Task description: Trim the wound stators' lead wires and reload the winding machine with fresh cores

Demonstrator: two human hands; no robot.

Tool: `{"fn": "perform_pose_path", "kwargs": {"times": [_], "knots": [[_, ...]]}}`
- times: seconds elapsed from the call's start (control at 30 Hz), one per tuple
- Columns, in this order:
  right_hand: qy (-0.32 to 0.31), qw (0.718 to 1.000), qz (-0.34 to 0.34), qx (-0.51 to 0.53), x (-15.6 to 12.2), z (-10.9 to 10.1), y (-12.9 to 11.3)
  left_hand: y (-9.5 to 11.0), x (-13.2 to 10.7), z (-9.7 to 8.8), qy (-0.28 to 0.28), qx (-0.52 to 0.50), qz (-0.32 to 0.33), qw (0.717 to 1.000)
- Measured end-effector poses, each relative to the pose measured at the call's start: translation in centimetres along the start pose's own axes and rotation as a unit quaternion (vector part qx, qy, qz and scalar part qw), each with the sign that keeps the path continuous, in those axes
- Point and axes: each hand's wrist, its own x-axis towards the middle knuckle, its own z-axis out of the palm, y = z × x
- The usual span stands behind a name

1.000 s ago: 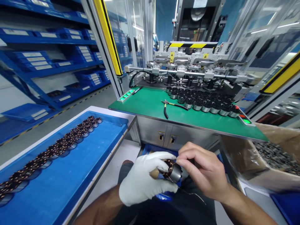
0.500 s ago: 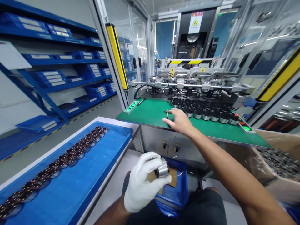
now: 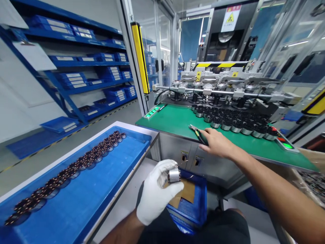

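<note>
My left hand (image 3: 154,189), in a white glove, pinches a small motor stator (image 3: 174,175) between thumb and fingers. The stator has a silver ring-shaped core and dark ends with copper wire, and hangs above a blue bin. My bare right hand (image 3: 215,142) is at the front edge of the green worktop (image 3: 170,118). Its fingers are closed around the handles of a pair of cutting pliers (image 3: 198,133), whose jaws point up and left. Part of the handles is hidden under the fingers. Several black-topped stators (image 3: 236,127) stand in rows just beyond that hand.
At left, a blue tray (image 3: 101,186) holds a long row of copper-wound stators (image 3: 76,164). A winding machine (image 3: 223,88) stands behind the worktop. Below my left hand is a blue bin (image 3: 201,200) with cardboard in it. Blue shelving (image 3: 83,86) stands far left; a carton (image 3: 309,157) sits at right.
My right hand has closed on the pliers and drawn them slightly toward me, turning them. My left hand has turned the stator a little. The camera view has swung left.
</note>
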Motion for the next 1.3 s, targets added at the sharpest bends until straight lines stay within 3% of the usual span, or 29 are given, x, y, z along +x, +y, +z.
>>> {"fn": "perform_pose_path", "kwargs": {"times": [0.07, 0.17, 0.27, 0.33, 0.43, 0.53, 0.73, 1.1, 1.23, 1.3], "knots": [[0.014, 1.0, -0.018, -0.011, -2.7, 0.5, 0.3, 0.5, 0.2, 0.3, -0.01, -0.05, -0.002, 0.999], [0.072, 0.997, -0.033, 0.012, -7.9, 3.2, -0.7, 1.0, 0.3, 0.5, 0.003, -0.044, 0.022, 0.999], [0.185, 0.968, -0.064, 0.159, -13.8, 7.0, -3.4, 1.0, 0.1, 0.8, 0.039, 0.015, 0.055, 0.998], [0.177, 0.953, -0.059, 0.239, -17.1, 8.8, -5.6, 0.8, 0.1, 1.0, 0.044, 0.05, 0.083, 0.994], [0.127, 0.923, -0.044, 0.36, -19.9, 9.8, -8.5, 0.3, 0.0, 1.4, 0.026, 0.085, 0.113, 0.99], [0.13, 0.904, -0.052, 0.403, -20.2, 9.1, -9.7, 0.1, -0.2, 1.6, 0.003, 0.097, 0.126, 0.987], [0.086, 0.894, -0.03, 0.438, -19.4, 7.8, -9.5, 0.1, -0.6, 1.2, -0.021, 0.124, 0.138, 0.982], [0.155, 0.884, -0.008, 0.44, -19.1, 8.0, -10.0, 0.1, -0.7, 1.3, -0.019, 0.138, 0.152, 0.978], [0.168, 0.885, -0.02, 0.433, -18.2, 6.9, -10.4, 0.1, -0.5, 1.6, -0.018, 0.14, 0.153, 0.978], [0.17, 0.872, -0.036, 0.457, -17.5, 6.2, -10.6, -0.1, -0.4, 1.5, -0.019, 0.146, 0.149, 0.978]]}}
